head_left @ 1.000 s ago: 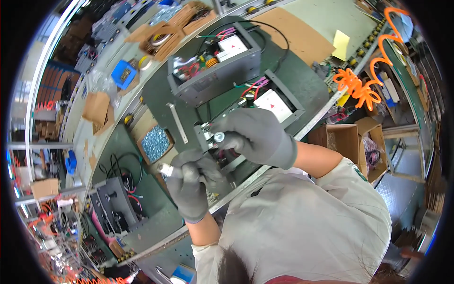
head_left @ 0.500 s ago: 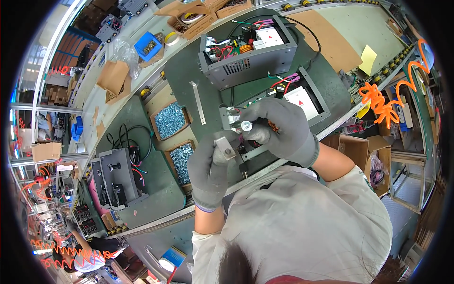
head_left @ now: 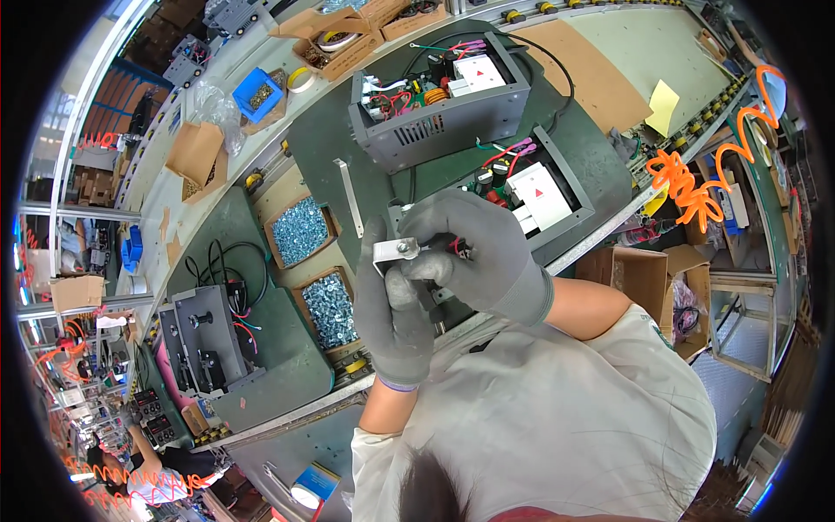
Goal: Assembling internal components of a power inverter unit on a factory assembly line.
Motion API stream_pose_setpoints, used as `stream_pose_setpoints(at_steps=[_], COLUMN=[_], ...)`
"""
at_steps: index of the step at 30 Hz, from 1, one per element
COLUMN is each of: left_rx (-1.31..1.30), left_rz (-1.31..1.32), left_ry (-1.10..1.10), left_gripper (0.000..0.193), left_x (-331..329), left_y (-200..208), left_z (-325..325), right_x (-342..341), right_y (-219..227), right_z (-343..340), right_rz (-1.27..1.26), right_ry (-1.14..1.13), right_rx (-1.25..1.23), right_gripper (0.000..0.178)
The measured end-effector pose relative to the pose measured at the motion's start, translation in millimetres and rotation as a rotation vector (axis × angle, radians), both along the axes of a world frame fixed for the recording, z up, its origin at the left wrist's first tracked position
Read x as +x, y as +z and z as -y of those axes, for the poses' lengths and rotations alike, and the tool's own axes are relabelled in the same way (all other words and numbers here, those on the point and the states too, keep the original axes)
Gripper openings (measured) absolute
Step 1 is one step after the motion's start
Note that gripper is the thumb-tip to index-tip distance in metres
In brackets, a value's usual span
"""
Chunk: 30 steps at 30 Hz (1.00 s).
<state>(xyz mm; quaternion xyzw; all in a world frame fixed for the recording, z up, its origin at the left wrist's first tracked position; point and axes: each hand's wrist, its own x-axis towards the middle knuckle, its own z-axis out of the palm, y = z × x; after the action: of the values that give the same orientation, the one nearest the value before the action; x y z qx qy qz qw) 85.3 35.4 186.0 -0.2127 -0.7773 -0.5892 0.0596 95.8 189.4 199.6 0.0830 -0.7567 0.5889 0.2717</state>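
My left hand [head_left: 391, 326], in a grey work glove, is closed round a small bent metal bracket [head_left: 383, 253]. In the fingers of my gloved right hand [head_left: 487, 252] is a silver bolt [head_left: 406, 247], pinched against the bracket; whether it passes through a hole I cannot tell. Both hands meet over the near edge of the green work board. Partly hidden beyond my right hand lies an open grey metal chassis [head_left: 570, 198] with a white box part and red wires. A second grey chassis [head_left: 439, 126], full of wiring, stands farther back.
Left of my hands stand two cardboard boxes of small bluish metal fasteners [head_left: 300, 230] [head_left: 329, 309]. A flat metal strip [head_left: 349, 198] lies on the board. Farther left is another grey housing [head_left: 204, 335] with black cables. An orange coiled hose [head_left: 683, 191] hangs at the right.
My right hand has moved left and down, bringing the bolt to the bracket. In my left hand the bracket has turned and risen slightly. The view has shifted a little.
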Motion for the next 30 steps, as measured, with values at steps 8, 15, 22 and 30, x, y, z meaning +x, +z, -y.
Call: stream_pose_setpoints(at_steps=[8, 15, 22, 30], left_rx=[-0.074, -0.130, -0.291, -0.195], left_rz=[-0.157, -0.137, -0.465, -0.333], left_ry=[0.117, 0.108, 0.076, 0.062], left_gripper=[0.059, 0.063, 0.068, 0.077], left_x=[8, 17, 1, 2], left_y=[-1, -10, -24, -52], left_z=[-12, -13, -22, -10], right_x=[5, 7, 11, -22], right_y=[-13, -7, 19, 17], right_z=[5, 15, 1, -13], right_rz=[0.149, 0.160, 0.288, 0.266], right_ry=[0.151, 0.236, 0.228, 0.460], right_rx=[-0.317, -0.585, -0.727, -0.674], right_gripper=[0.034, 0.029, 0.033, 0.064])
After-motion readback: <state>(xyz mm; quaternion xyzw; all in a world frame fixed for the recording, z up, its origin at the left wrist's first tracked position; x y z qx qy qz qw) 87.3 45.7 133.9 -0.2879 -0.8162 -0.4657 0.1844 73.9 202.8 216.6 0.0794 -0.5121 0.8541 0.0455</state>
